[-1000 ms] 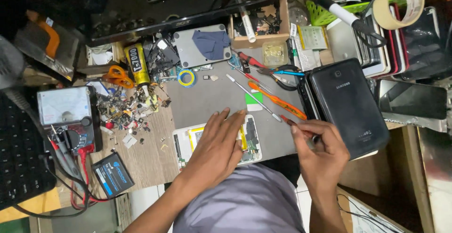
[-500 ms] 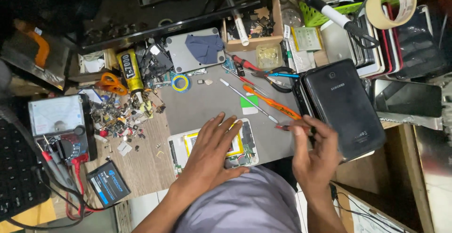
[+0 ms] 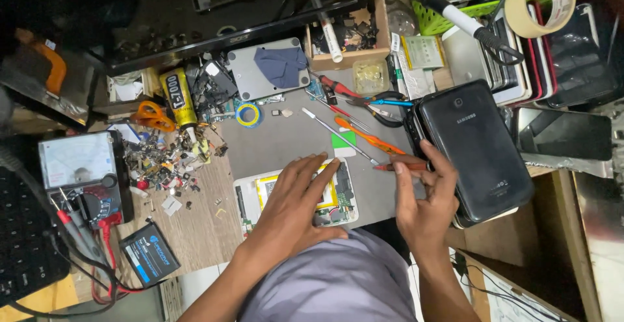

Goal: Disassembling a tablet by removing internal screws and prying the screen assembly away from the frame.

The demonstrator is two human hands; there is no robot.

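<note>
My left hand (image 3: 296, 200) lies flat with fingers spread on an opened white device (image 3: 250, 200), covering most of its yellow battery (image 3: 268, 187) and circuit board (image 3: 341, 201). My right hand (image 3: 422, 195) pinches a thin red-handled screwdriver (image 3: 406, 165) between thumb and fingers, its tip pointing left just right of the opened device. A metal pry tool (image 3: 338, 135) and an orange pry tool (image 3: 367, 136) lie on the grey mat (image 3: 286, 136) just above the hands. A black tablet (image 3: 474, 146), back up, rests beside my right hand.
A multimeter (image 3: 78, 166) with red and black leads sits at the left, next to a heap of small parts (image 3: 162, 159). Glue tube (image 3: 181, 97), orange scissors (image 3: 153, 115), tape rolls, a wooden parts box (image 3: 348, 32) and stacked tablets (image 3: 559, 55) crowd the back.
The view has shifted slightly. My right hand has moved up and right with the screwdriver, next to the black tablet. My left hand stays on the opened device.
</note>
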